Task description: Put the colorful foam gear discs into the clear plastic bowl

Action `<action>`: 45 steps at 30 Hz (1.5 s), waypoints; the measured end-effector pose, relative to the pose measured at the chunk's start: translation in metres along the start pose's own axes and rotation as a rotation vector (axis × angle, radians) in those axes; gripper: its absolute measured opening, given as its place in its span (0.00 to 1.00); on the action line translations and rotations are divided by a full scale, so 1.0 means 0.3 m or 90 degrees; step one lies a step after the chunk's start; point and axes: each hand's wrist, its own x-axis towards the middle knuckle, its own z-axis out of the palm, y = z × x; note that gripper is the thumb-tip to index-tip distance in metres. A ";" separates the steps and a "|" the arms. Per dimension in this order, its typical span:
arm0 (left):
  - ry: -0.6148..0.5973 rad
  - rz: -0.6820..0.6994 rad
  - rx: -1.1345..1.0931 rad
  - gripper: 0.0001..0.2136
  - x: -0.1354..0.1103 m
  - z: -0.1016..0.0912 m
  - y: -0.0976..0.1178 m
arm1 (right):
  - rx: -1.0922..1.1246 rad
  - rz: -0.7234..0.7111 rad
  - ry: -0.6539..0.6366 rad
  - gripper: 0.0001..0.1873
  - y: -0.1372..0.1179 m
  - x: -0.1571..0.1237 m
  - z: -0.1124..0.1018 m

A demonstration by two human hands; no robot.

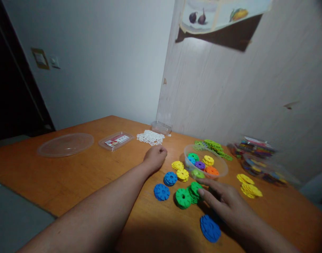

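Note:
My left hand (155,157) rests on the wooden table (79,172) curled into a loose fist, with nothing visible in it, just left of two yellow toothed discs (180,170). My right hand (224,201) lies flat with fingers stretched out, its fingertips touching a pile of green discs (188,195). Two blue discs (166,185) lie left of the green ones, and another blue disc (209,228) sits under my right wrist. A clear bowl (222,165) just beyond my right hand holds several coloured discs.
A clear round lid (65,144), a flat clear box (115,140) and white lattice pieces (150,137) lie at the back left. More green pieces (213,146), yellow discs (248,185) and a mixed coloured heap (256,158) sit at the right, by the wall.

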 end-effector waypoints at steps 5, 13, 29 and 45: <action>0.005 -0.005 0.014 0.06 -0.002 0.003 0.003 | 0.036 0.023 -0.008 0.24 0.008 -0.008 0.016; -0.004 -0.009 0.059 0.06 -0.005 0.001 0.014 | 0.051 0.025 -0.012 0.19 0.008 -0.008 0.031; -0.013 -0.010 0.091 0.07 -0.013 -0.010 0.034 | 0.025 -0.020 0.035 0.20 -0.004 -0.013 0.015; -0.019 -0.015 0.094 0.07 -0.017 -0.014 0.029 | -0.135 0.008 0.081 0.21 0.027 0.141 -0.243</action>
